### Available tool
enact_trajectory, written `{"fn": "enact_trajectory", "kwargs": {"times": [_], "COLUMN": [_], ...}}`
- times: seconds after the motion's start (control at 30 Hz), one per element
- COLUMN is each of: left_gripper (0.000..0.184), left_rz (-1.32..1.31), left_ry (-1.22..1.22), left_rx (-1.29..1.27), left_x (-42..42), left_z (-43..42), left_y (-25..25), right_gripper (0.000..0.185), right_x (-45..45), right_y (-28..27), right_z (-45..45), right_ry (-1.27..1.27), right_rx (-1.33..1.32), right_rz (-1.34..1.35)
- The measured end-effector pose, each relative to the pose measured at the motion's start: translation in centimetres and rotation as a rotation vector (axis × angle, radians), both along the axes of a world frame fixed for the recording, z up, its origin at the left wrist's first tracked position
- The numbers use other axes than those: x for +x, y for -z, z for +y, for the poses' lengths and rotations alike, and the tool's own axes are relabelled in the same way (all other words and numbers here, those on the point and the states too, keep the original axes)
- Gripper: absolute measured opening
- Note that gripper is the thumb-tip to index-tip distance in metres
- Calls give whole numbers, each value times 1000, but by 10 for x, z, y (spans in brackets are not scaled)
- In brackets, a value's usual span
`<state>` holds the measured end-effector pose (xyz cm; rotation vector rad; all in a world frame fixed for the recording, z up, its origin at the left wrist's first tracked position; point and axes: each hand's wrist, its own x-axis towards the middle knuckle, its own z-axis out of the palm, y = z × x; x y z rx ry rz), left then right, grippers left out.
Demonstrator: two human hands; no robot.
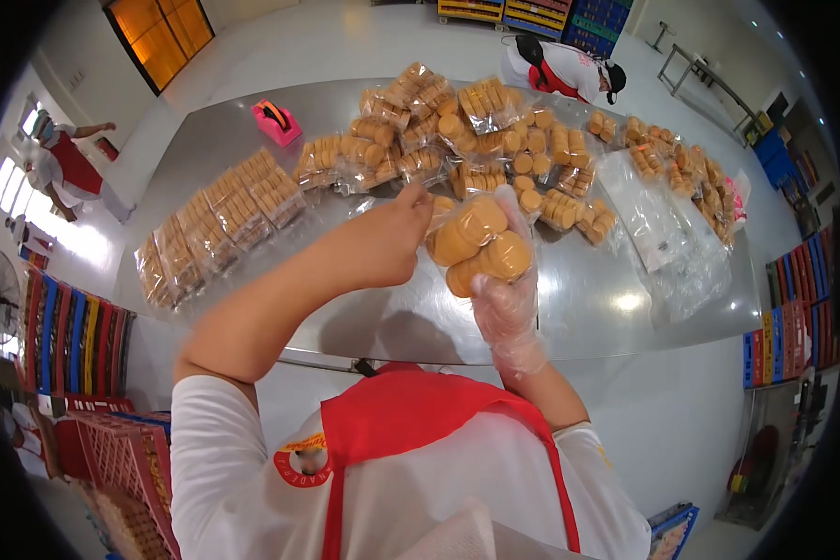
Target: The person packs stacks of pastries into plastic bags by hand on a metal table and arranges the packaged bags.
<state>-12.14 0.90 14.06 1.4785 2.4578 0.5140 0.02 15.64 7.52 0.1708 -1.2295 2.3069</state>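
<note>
My right hand (511, 303), in a clear plastic glove, is wrapped around a clear bag of round tan cookies (481, 245) and holds it up above the table. The cookies sit stacked in rows inside the plastic. Just left of that bag is my bare left hand (397, 233), its fingers pinched together; what they hold, if anything, I cannot make out. Beyond both hands lies a heap of bagged cookies (476, 140). At the left, several filled bags (219, 215) lie lined up side by side.
The steel table (364, 322) carries a pink tape dispenser (277, 123) at the far left. Flat clear plastic bags (658, 229) lie at the right, beside more cookies (686, 173). One person (569, 73) bends beyond the table; another (70, 168) stands left. Stacked crates (75, 336) line the side.
</note>
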Motion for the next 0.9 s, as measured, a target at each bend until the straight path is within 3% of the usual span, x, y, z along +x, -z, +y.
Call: {"fn": "enact_trajectory", "kwargs": {"times": [0.17, 0.27, 0.4, 0.5, 0.6, 0.67, 0.73, 0.87, 0.9], "left_gripper": [64, 63, 54, 48, 47, 44, 43, 41, 39], "left_rz": [8, 63, 237, 341, 364, 351, 389, 469, 461], "left_ry": [-26, -38, 74, 107, 158, 75, 47, 34, 15], "left_rx": [195, 206, 168, 120, 184, 163, 165, 175, 164], "left_x": [15, 34, 56, 64, 65, 70, 73, 80, 84], "left_z": [-14, -16, -12, -6, -1, 7, 12, 18, 19], "left_y": [4, 5, 15, 24, 21, 35, 35, 24, 24], "right_gripper": [73, 68, 57, 50, 48, 48, 46, 41, 42], "right_x": [1, 6, -4, -9, -16, -22, -26, -25, -29], "right_y": [20, 9, 24, 29, 31, 40, 31, -37, -38], "right_z": [1, -7, -6, 11, -7, -16, -34, -92, -89], "right_ry": [-3, -137, -244, -506, -338, -287, -91, 584, 509], "right_rx": [451, 496, 157, -515, -726, -559, -330, 284, 251], "right_rz": [-179, -351, -500, -575, -571, -451, -493, -854, -816]}}
